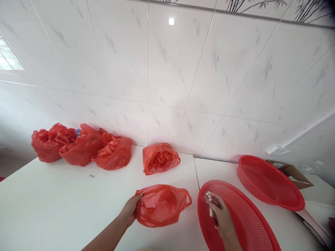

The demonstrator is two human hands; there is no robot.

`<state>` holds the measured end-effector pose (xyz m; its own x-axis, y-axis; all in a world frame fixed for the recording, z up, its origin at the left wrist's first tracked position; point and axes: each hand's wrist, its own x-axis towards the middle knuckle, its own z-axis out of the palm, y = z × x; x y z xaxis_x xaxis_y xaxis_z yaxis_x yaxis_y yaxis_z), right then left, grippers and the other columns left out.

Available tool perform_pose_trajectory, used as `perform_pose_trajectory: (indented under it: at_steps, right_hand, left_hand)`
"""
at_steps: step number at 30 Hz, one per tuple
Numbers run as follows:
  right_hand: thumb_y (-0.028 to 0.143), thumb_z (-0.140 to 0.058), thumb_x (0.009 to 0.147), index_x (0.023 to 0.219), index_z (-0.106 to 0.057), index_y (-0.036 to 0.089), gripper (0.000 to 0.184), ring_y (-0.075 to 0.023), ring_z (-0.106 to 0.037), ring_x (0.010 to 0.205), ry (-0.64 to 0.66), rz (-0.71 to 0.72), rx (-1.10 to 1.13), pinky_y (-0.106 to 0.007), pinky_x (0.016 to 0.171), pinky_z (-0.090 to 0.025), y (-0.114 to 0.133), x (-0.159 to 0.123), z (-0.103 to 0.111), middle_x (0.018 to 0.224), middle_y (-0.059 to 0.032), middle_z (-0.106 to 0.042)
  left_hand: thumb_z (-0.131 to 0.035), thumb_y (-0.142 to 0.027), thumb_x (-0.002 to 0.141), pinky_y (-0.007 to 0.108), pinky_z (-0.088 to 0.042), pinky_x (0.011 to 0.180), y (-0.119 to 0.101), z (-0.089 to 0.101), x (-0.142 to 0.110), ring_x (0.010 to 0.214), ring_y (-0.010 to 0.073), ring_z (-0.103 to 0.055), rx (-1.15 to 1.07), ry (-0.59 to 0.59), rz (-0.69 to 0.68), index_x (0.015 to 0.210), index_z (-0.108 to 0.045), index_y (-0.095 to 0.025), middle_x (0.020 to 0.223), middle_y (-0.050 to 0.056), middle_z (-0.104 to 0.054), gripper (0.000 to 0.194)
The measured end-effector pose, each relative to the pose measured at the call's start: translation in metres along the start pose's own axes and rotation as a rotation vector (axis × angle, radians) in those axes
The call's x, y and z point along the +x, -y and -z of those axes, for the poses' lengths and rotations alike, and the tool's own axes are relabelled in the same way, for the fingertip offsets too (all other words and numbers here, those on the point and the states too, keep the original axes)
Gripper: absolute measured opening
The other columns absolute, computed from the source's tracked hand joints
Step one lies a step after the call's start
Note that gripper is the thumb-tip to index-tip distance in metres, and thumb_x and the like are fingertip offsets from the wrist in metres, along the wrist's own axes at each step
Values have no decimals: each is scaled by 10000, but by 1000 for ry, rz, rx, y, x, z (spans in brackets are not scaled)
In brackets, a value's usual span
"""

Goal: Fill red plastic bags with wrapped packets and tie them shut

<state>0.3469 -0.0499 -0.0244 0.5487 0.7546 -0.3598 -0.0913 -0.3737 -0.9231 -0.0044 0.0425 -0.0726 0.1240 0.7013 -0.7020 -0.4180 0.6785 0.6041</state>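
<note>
My left hand (129,210) grips the left edge of a crumpled red plastic bag (162,205) lying on the white table (65,205). My right hand (221,218) hovers over a round red mesh tray (243,226) and pinches a small white and red item (210,202) between its fingers; what the item is I cannot make out. The bag lies just left of the tray.
An open red bag (160,158) sits behind the held one. Three more full red bags (83,146) stand at the back left by the tiled wall. A second red tray (269,183) rests at the right, with a cardboard box (294,172) behind it.
</note>
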Motion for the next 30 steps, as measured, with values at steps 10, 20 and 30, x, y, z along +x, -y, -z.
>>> perform_pose_trajectory:
  at_steps: [10,20,30]
  right_hand:
    - [324,-746,621,943,-612,236,359,-137,-629,624,309,-489,577,-258,567,-505,-27,-34,-159,791,2,-700]
    - [513,-694,689,1149,-602,242,541,-278,-462,1288,346,-273,251,-363,903,-462,-47,-41,-133,1371,-93,-536]
    - [366,-582,724,1363,-383,171,697,-295,-474,1256,-21,205,-293,-409,982,-434,-40,-38,-129,1384,-175,-461]
  left_hand:
    - [-684,-302,792,303,-569,657,3,-7,-8,697,205,-702,5,69,29,920,-616,-160,796,75,-734,203]
    - [-697,-338,772,311,-546,721,1,5,-3,841,227,-688,-12,178,-7,1060,-603,-180,933,56,-728,342]
    - [-732,-387,710,346,-529,776,-10,-7,-8,910,249,-679,150,311,-149,1189,-562,-187,1023,90,-715,546]
